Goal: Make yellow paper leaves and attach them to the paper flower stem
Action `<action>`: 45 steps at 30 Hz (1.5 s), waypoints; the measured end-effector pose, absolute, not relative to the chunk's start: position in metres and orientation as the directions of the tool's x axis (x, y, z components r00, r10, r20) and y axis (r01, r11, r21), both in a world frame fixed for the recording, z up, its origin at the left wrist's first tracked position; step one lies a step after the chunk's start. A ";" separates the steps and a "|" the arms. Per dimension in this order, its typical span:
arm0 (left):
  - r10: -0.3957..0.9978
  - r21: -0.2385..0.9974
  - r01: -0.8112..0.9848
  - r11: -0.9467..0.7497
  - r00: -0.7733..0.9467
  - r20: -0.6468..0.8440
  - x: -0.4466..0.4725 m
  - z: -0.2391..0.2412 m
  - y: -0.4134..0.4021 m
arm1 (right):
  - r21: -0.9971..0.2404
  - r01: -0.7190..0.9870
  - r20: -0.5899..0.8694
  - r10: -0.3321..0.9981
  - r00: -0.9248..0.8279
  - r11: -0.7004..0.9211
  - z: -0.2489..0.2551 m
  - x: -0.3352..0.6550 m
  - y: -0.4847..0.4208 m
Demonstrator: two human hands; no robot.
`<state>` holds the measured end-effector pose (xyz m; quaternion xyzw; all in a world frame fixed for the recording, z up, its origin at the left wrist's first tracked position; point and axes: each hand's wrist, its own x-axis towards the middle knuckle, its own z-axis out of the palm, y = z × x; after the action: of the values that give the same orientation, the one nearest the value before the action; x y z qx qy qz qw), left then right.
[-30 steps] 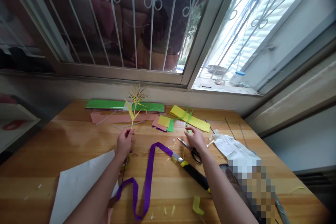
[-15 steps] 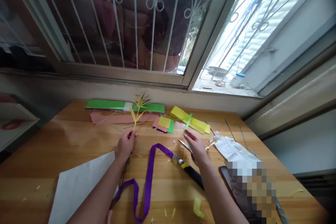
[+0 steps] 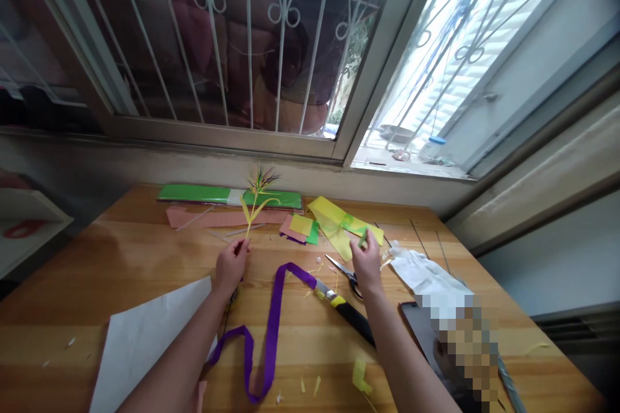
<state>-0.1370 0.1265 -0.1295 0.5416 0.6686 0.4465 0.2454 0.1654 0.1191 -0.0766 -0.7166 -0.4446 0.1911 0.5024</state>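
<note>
My left hand is closed on the thin stem of a yellow paper flower, which stands nearly upright with two leaf strips and a multicoloured fringed head. My right hand pinches a narrow green paper strip, its other part lying across the folded yellow crepe paper. Just left of the right wrist lie scissors with black handles. A black and yellow utility knife rests on the table, its blade end by a long purple paper strip.
Small coloured paper squares and a green paper pack lie near the wall. A white sheet is under the left forearm. At right are a white cloth-like item, a dark tablet-like object and thin rods.
My right hand has gone from reaching with extended fingers to pinching the green strip. The yellow crepe paper has shifted, with a flap now spread toward the scissors. The left hand stays put.
</note>
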 end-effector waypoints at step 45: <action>0.942 0.174 0.979 -0.104 0.041 0.334 -0.207 -0.101 0.157 | -0.998 0.055 0.017 0.801 0.598 -0.021 -0.072 0.221 0.163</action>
<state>-0.2069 0.1566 -0.1012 0.7195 0.6674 0.1851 -0.0509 0.2210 0.1629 -0.0716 -0.6472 -0.3309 0.3024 0.6166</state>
